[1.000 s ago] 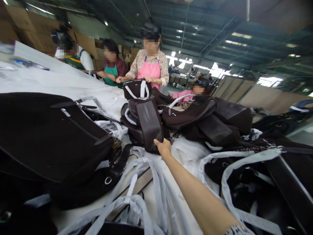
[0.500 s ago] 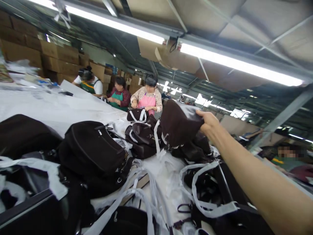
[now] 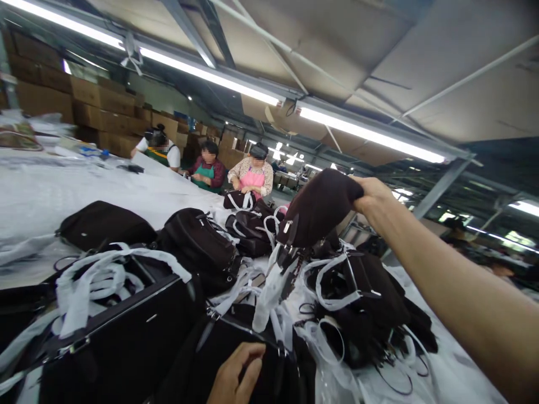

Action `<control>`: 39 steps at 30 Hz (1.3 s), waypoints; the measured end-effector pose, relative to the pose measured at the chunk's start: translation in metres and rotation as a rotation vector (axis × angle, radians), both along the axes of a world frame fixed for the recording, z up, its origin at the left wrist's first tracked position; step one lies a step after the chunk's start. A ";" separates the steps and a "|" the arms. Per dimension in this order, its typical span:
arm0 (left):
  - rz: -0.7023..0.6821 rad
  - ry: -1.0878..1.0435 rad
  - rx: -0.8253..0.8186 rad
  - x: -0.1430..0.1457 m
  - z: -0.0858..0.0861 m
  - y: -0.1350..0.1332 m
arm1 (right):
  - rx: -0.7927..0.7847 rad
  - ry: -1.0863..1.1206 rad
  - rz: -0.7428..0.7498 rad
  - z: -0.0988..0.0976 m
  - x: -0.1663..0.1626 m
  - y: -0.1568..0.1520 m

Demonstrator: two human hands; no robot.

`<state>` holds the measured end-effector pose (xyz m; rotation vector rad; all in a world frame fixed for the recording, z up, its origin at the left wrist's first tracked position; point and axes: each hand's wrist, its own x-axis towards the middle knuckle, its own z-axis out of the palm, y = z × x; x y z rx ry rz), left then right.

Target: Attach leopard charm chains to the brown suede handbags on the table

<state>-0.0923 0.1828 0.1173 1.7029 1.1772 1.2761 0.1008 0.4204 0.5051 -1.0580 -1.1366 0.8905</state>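
My right hand [image 3: 370, 193] grips the base corner of a dark brown handbag [image 3: 318, 205] and holds it raised and tilted over the pile. White-wrapped straps [image 3: 269, 286] hang down from this bag. Low in the view is my left hand [image 3: 238, 373], its thumb and fingers curved with a gap between them and nothing visible inside. It is in front of a black handbag [image 3: 227, 336] with silver buckles. To the left sits a larger black handbag [image 3: 126, 336] whose handles [image 3: 95, 280] are wrapped in white.
More dark bags [image 3: 197, 235] crowd the white-covered table [image 3: 71, 185], including a bag [image 3: 357, 297] with wrapped handles at right. Several people work beyond, one in a pink apron [image 3: 252, 179]. Cardboard boxes [image 3: 105, 106] are stacked at the back left.
The raised bag has turned, and its straps now dangle toward the front. My left hand has come into view at the bottom. The camera view has shifted, showing more of the bags in front.
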 end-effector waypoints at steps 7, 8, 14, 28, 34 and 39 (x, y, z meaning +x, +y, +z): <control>-0.132 -0.222 -0.133 -0.029 0.057 -0.037 | 0.433 -0.546 0.051 -0.003 -0.057 -0.080; -0.164 -0.212 -0.119 -0.034 0.063 -0.044 | 0.509 -0.739 0.092 -0.007 -0.063 -0.093; -0.463 -0.127 0.042 -0.067 0.094 -0.081 | 0.263 -1.536 0.392 -0.134 -0.085 -0.192; -0.205 0.271 -0.208 -0.027 -0.005 -0.024 | -0.259 -1.558 0.583 -0.398 -0.090 -0.339; -0.247 0.619 -0.236 0.006 -0.029 0.009 | -0.237 -1.504 0.552 -0.418 -0.089 -0.351; -0.232 0.717 -0.143 0.013 -0.042 0.012 | -0.245 -1.342 0.544 -0.428 -0.071 -0.357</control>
